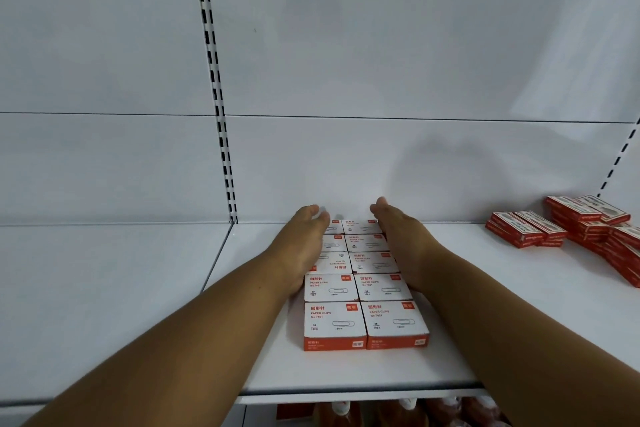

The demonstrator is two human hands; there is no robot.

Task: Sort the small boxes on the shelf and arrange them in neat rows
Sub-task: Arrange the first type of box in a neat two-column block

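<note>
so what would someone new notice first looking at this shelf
First the block of white and red paper clip boxes in two neat columns mid-shelf, running from the front edge toward the back panel. The left hand and right hand press flat against its two sides, fingers straight. Next, the loose pile of red boxes at the far right of the white shelf, some stacked, some askew.

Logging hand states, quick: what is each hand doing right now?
Left hand: open, flat against the left side of the paper clip boxes.
Right hand: open, against their right side.
</note>
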